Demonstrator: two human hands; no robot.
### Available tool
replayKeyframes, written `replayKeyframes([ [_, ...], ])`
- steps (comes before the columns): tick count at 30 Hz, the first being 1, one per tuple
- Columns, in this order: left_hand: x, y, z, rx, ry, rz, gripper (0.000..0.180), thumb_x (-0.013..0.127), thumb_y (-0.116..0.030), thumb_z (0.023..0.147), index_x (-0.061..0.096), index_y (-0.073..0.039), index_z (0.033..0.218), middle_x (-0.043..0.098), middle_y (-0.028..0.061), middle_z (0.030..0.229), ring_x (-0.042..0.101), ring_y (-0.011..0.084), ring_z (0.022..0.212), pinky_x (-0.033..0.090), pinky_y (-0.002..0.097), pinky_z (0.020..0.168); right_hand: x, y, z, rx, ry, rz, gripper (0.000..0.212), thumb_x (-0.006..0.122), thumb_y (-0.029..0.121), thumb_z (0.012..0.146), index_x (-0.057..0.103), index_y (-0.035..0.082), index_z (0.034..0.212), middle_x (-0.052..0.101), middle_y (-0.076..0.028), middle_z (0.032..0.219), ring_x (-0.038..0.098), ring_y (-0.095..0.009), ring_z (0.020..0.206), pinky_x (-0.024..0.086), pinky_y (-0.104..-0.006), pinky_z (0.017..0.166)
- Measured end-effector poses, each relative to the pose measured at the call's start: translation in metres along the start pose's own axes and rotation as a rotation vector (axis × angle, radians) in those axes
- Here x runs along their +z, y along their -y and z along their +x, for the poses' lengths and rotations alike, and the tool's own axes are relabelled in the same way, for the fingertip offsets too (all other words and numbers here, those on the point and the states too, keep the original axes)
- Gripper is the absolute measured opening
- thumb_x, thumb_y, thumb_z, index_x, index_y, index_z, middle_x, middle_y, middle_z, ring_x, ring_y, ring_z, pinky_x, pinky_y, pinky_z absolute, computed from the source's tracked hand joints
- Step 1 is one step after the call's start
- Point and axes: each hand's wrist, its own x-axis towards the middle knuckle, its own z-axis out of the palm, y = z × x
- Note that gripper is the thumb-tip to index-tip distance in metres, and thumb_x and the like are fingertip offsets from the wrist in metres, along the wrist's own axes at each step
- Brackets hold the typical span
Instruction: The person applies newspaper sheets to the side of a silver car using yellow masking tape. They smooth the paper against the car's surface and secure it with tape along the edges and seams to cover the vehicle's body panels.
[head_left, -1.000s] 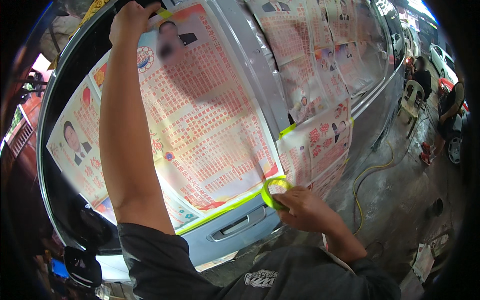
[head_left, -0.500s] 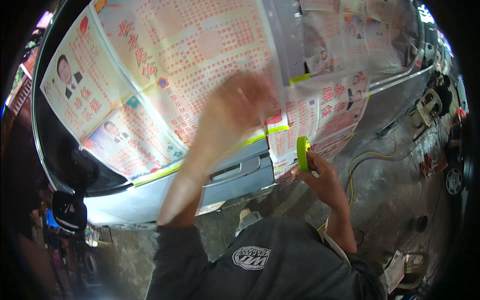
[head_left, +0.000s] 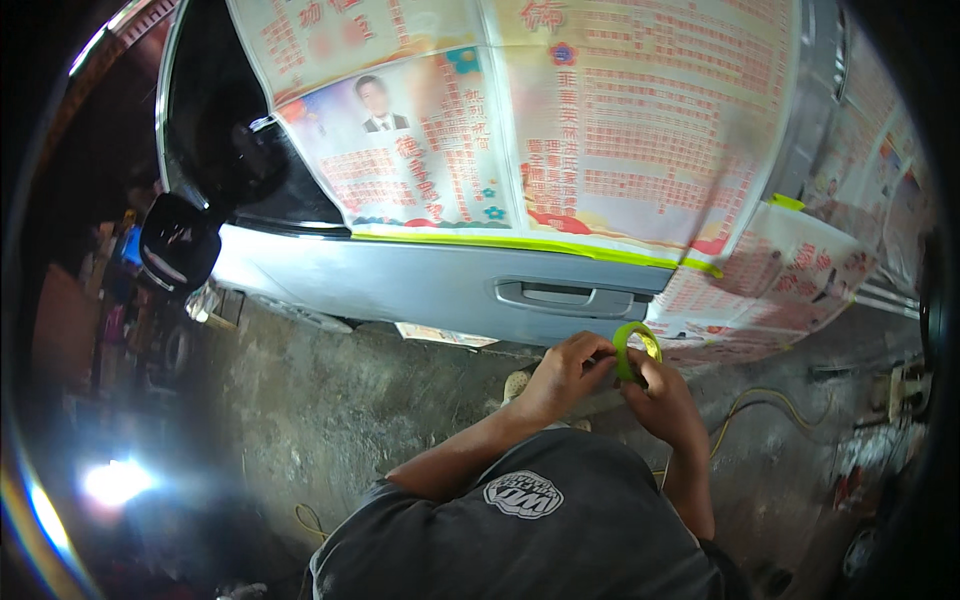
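Note:
A roll of lime-green masking tape (head_left: 624, 350) is gripped by my right hand (head_left: 664, 402), its fingers curled round the lower side of the ring. Right beside the roll is my left hand (head_left: 568, 380), fingertips pinched together close to its edge; whatever they may hold is too small to make out. Both hands are low in front of my body, below the door handle (head_left: 556, 295) of a silver-grey car door (head_left: 420, 270). Above, printed paper sheets (head_left: 640, 130) cover the window, their lower edge held by a strip of green tape (head_left: 480, 242).
More paper (head_left: 770, 290) covers the car's side to the right, with a short green tape piece (head_left: 787, 202). A black side mirror (head_left: 180, 242) juts out at the left. A yellowish hose (head_left: 760, 395) lies on the concrete floor (head_left: 330, 400). A bright lamp (head_left: 118, 483) glares lower left.
My left hand has come down from the papered window to the tape roll in my right hand. The view has shifted left along the car, showing more of the door and mirror.

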Motion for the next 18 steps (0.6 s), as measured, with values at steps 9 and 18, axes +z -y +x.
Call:
replayKeyframes([
  [9,-0.010,0.007,-0.010,-0.018,-0.051,0.073,0.017,0.074,-0.005,0.091,0.069,-0.001,0.106,0.070,0.0140,0.098,0.073,0.0246,0.087,0.056,0.0356,0.074,0.015,0.009,0.016,0.103,0.039,0.061,0.040,0.061,0.006,0.088,0.060,-0.003,0.127,0.069,-0.026,0.099,0.069,-0.042,0.094,0.052,-0.0432,0.081],
  [18,0.002,0.020,-0.003,-0.108,-0.063,-0.073,0.015,0.074,-0.007,0.090,0.069,0.002,0.101,0.071,0.0170,0.093,0.072,0.0281,0.084,0.055,0.0376,0.073,0.011,0.011,0.019,0.198,0.063,0.032,0.034,0.062,0.006,0.089,0.062,0.000,0.122,0.070,-0.022,0.095,0.069,-0.042,0.088,0.052,-0.0447,0.077],
])
